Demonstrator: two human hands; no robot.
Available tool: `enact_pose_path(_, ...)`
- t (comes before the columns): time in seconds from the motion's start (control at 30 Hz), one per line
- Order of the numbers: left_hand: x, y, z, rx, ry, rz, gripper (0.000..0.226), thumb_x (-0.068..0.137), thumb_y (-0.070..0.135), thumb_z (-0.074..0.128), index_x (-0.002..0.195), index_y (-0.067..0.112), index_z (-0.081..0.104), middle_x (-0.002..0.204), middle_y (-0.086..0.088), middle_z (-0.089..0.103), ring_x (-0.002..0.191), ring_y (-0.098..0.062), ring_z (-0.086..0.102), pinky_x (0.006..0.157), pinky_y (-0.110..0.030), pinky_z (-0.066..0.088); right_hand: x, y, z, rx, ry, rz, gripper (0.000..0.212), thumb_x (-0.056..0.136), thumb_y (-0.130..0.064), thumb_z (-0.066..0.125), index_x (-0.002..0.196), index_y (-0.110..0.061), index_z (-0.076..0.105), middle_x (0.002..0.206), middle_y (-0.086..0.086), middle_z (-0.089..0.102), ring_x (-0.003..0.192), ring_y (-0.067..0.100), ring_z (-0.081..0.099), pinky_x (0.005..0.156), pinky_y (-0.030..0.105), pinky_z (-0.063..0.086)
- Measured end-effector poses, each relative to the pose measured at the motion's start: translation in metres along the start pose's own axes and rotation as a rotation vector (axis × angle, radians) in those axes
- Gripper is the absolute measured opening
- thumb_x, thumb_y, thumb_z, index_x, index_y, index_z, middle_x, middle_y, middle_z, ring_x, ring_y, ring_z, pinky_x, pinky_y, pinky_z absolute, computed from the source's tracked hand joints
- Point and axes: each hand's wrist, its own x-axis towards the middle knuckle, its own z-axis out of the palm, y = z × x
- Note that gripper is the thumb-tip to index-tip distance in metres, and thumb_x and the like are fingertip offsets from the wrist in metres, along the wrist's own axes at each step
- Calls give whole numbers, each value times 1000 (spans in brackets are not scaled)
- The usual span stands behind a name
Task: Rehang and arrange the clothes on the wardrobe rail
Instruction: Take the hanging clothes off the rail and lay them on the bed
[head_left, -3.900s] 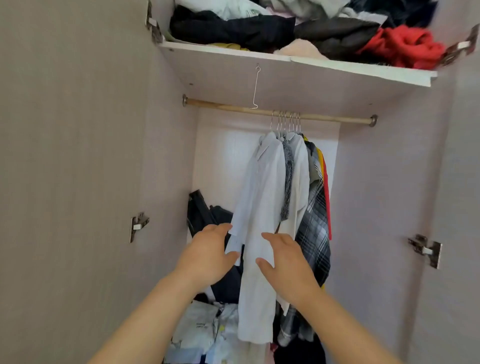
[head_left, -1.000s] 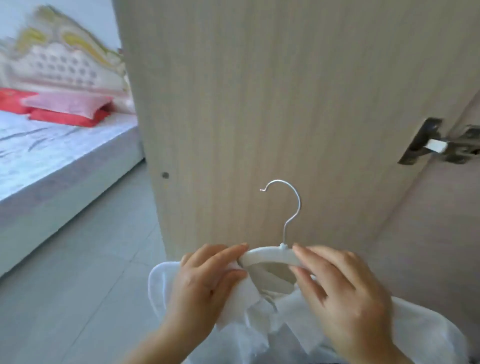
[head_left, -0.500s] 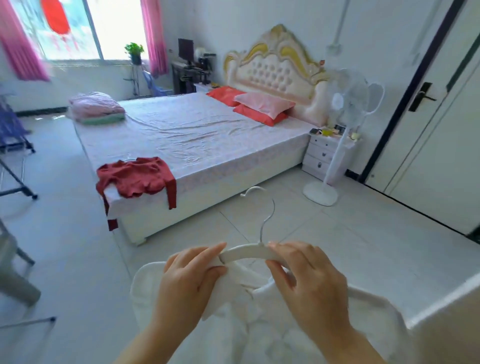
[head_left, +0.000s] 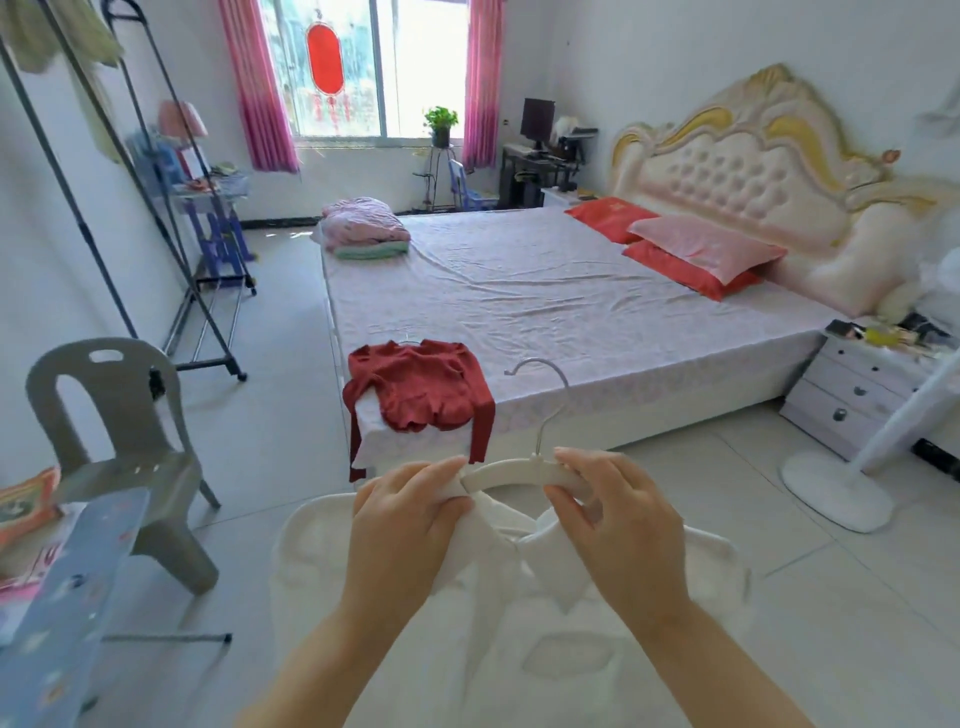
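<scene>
A white shirt hangs in front of me on a white hanger with a metal hook. My left hand pinches the shirt's collar at the hanger's left end. My right hand grips the hanger's right arm. A red top on a hanger lies on the near corner of the bed. The wardrobe and its rail are out of view.
A grey plastic chair stands at left, with a blue ironing board nearer me. A metal clothes rack lines the left wall. A white fan base and a nightstand stand at right.
I have turned away from the wardrobe with the white shirt on its hanger. The view swung left across the room to face the bed, and both hands kept their hold.
</scene>
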Motion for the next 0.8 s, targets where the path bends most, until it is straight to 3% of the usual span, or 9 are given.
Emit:
enact_pose_path(0.07,27,-22,9,-30,-9,-63,39,70,43,51,107,35,58,92,6,68,85,-5,57,86,-32,43,24,9,35,41,-26,-4,28,71,-34,66,98,-33,59,86,-11,65,74,11,61,65,21,42)
enact_pose_path(0.17,73,-55,27,-51,2,-115,41,69,42,51,109,36,56,93,8,68,84,-16,65,80,-48,51,64,26,87,105,-59,-16,28,68,-30,69,95,-32,61,85,-11,65,68,14,61,65,19,42)
enact_pose_path(0.37,169,-105,70,30,63,-206,40,68,44,50,99,28,70,89,12,65,82,-14,63,81,-49,50,153,66,186,199,-121,-21,34,68,-33,69,98,-37,53,83,-13,64,70,5,56,68,19,42)
enact_pose_path(0.47,217,-128,90,34,70,-255,35,68,34,59,99,25,71,88,19,57,85,-15,64,82,-49,50,197,85,231,224,-154,-37,33,67,-29,79,93,-35,59,83,-13,62,67,11,60,68,19,42)
enact_pose_path(0.57,261,-153,111,38,74,-291,33,68,25,62,99,24,71,90,12,63,87,-16,64,83,-49,50,236,103,275,237,-180,-33,28,66,-23,83,89,-25,68,82,-14,61,69,13,60,68,17,40)
enact_pose_path(0.7,315,-198,139,13,58,-343,33,68,25,63,99,25,71,93,7,67,87,-16,64,84,-48,49,280,121,336,233,-196,-20,28,64,-22,84,89,-24,70,82,-21,54,69,9,58,68,13,39)
enact_pose_path(0.8,357,-237,163,40,48,-358,34,68,26,62,101,24,71,92,10,65,89,-17,64,87,-45,47,311,137,390,220,-220,-13,27,65,-24,83,89,-24,70,82,-17,60,69,9,59,61,11,40)
